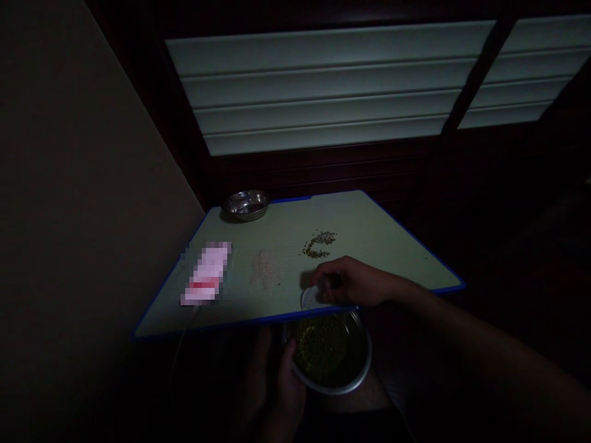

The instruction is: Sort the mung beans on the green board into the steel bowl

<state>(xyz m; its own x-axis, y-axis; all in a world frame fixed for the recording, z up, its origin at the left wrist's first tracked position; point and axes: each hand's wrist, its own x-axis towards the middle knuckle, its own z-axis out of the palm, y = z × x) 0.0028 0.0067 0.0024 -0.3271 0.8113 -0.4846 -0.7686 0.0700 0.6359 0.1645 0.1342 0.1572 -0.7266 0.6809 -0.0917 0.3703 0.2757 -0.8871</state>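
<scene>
Grain bowl held below the table edge, right hand at the rim of the tabletop

The left hand (290,375) is partly closed at the left side of a round, silver-coloured metal bowl (339,390), its thumb over the rim; its other fingers are hidden. The bowl sits just below the near edge of a pale green tabletop with blue edging (378,246) and contains many small greenish grains (323,344). The right hand (344,280) is curled, fingers bent around a small, whitish, round-edged object (310,298) at that near edge, above the bowl.

Beyond the right hand lies a loose scatter of small dark grains (318,252); to its left is a pale, powdery-looking patch (266,271). Farther left lies a blurred, pink-white oblong (207,271). A shallow, shiny metal dish (252,215) stands at the far left corner.
</scene>
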